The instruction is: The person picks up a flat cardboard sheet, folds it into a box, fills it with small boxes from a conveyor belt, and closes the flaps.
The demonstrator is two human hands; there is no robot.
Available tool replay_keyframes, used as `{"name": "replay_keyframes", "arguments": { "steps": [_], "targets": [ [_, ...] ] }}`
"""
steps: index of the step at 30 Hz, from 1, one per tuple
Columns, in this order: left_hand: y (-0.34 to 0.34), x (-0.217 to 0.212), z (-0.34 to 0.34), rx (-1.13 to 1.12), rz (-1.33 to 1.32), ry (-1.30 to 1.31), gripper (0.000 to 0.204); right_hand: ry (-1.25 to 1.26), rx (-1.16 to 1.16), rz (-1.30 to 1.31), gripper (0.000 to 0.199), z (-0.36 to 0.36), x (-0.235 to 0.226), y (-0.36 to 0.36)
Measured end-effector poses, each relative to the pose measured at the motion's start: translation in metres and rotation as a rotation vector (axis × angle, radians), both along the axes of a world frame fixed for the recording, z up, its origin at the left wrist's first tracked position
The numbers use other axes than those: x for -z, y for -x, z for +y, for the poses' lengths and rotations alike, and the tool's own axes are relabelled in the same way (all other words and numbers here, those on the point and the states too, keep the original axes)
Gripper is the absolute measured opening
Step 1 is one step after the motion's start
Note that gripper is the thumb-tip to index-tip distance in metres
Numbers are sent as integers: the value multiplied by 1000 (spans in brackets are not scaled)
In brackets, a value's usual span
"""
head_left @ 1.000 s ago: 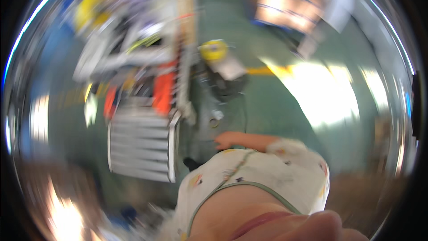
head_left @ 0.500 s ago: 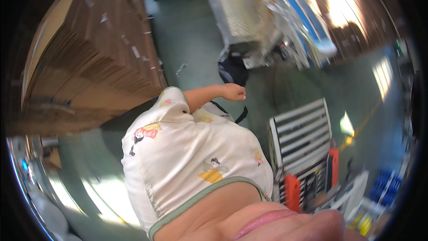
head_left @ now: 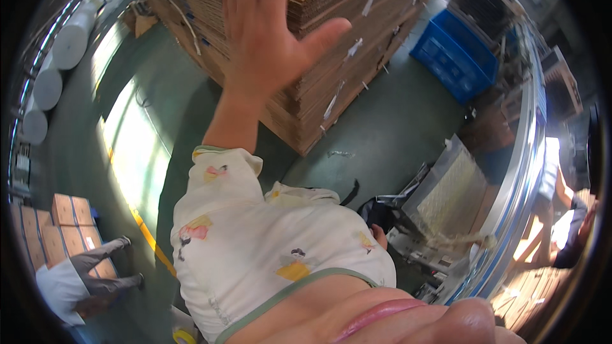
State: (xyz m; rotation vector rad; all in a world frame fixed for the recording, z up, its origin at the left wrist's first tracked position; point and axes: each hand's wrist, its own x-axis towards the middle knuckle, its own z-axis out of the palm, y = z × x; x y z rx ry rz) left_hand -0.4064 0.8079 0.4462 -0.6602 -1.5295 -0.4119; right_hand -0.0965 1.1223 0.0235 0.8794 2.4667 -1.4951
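Observation:
My left hand [head_left: 264,51] reaches out over the near corner of a tall stack of flat brown cardboard sheets [head_left: 338,57]. Its thumb stands well apart and the fingers are stretched, so it is open and holds nothing. The fingertips run past the top edge of the picture, and I cannot tell whether the palm touches the stack. Of my right hand [head_left: 379,236] only a small part shows beyond my shirt, beside a black bag-like thing [head_left: 376,210]; its fingers are mostly hidden.
A blue plastic crate [head_left: 456,57] stands beyond the stack. On the right are a clear-wrapped panel [head_left: 449,197] and a long metal rail [head_left: 519,185]. White rolls [head_left: 48,89] line the far left. A person [head_left: 70,280] stands by strapped cartons [head_left: 70,210]; another person [head_left: 574,232] is at far right.
My view has swung left, bringing the cardboard stack to the centre. My left hand, loosely curled before, is now stretched out with its fingers open. The slatted metal rack has left view.

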Motion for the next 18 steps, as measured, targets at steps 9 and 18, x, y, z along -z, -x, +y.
{"name": "replay_keyframes", "arguments": {
  "steps": [9, 18],
  "targets": [
    [-2, 2, -16, -203, -232, 110, 26, -495, -805, 888, 35, 9, -253, 285],
    [-86, -90, -4, -115, 424, -317, 28, -648, -828, 1247, 43, -2, -502, 464]
  ]
}}
